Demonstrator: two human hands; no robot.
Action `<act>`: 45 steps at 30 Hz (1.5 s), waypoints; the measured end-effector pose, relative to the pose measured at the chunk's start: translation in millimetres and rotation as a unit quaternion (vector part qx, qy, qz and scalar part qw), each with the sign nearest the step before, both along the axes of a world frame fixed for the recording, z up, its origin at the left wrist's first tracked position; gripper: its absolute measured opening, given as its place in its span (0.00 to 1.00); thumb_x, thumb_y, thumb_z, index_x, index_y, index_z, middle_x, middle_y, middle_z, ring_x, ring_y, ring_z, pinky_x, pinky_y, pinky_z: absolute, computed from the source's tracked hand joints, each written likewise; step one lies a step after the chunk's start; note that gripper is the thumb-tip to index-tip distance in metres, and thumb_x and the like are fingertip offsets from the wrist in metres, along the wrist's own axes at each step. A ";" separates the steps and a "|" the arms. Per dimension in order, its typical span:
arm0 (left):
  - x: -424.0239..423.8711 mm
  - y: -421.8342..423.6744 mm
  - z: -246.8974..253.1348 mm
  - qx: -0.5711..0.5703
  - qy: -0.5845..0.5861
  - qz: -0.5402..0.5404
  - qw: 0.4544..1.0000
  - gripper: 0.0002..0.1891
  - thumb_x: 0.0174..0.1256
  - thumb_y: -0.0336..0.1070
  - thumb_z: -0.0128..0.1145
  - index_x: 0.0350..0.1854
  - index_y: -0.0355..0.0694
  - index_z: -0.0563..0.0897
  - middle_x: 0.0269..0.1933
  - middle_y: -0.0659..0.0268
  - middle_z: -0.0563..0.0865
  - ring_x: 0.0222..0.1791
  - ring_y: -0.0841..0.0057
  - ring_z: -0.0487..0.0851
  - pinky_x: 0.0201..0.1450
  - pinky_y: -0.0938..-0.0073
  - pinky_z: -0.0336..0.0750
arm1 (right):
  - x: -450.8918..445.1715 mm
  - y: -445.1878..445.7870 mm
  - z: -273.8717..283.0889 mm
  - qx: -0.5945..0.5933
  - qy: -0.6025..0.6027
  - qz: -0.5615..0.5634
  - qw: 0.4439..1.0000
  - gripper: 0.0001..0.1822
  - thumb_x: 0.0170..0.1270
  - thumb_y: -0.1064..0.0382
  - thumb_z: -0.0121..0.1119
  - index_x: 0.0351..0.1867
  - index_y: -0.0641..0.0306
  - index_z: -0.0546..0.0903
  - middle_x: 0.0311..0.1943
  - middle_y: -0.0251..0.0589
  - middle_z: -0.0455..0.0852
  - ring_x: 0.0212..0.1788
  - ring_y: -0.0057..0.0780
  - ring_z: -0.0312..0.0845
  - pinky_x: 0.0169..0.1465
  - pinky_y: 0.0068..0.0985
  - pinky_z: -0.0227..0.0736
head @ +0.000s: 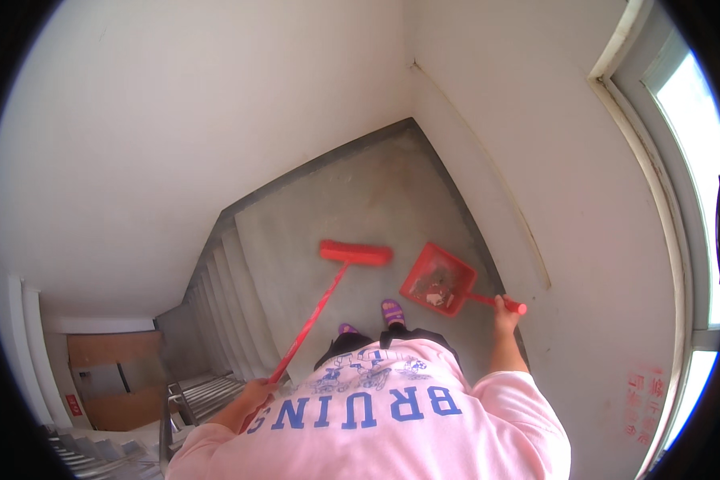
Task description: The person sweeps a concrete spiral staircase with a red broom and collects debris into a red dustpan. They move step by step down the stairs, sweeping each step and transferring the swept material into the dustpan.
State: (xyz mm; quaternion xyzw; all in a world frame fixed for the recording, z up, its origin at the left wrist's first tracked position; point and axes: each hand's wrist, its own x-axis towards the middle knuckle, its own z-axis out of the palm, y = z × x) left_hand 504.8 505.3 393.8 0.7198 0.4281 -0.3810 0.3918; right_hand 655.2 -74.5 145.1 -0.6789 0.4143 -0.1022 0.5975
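My left hand (257, 393) grips the long handle of a red push-style broom (356, 253), whose wide bristle head lies over the grey floor ahead of my feet. On the right, my right hand (505, 315) is closed round the short handle of a red plastic dustpan (439, 278). Grey dust and a pale scrap of debris (435, 298) lie in the pan. The pan's open edge faces left, towards the broom head, with a gap of floor between them. Whether the pan touches the floor I cannot tell.
Stairs (249, 288) descend at the left, beside a metal railing (213, 399). A brown door (117, 381) shows at the lower left. White walls (492, 120) with a dark skirting band (456, 195) meet in a corner ahead. A window (696, 150) is at the far right.
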 end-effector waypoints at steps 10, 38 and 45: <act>205.0 -50.8 -80.7 -0.115 -0.083 0.093 0.985 0.08 0.64 0.38 0.51 0.36 0.38 0.74 0.20 0.66 0.76 0.14 0.78 0.71 0.13 0.75 0.67 | -8.3 29.7 45.3 -0.077 0.032 -0.007 0.996 0.13 0.57 0.58 0.64 0.35 0.66 0.79 0.29 0.33 0.79 0.32 0.20 0.72 0.38 0.21 0.69; 269.8 -145.0 -162.2 0.004 -0.260 -0.195 0.946 0.14 0.60 0.33 0.46 0.43 0.28 0.72 0.24 0.56 0.80 0.15 0.68 0.78 0.16 0.67 0.74 | -197.7 60.3 66.5 0.004 -0.108 -0.244 0.964 0.11 0.60 0.60 0.59 0.33 0.68 0.77 0.24 0.34 0.77 0.22 0.17 0.69 0.28 0.17 0.67; 170.7 -73.3 -123.1 0.078 -0.180 -0.351 0.915 0.18 0.62 0.38 0.45 0.51 0.33 0.70 0.31 0.49 0.83 0.21 0.63 0.83 0.29 0.65 0.79 | -216.0 75.6 70.6 0.033 -0.119 -0.305 0.944 0.12 0.59 0.58 0.60 0.31 0.67 0.77 0.21 0.34 0.75 0.20 0.18 0.68 0.23 0.17 0.64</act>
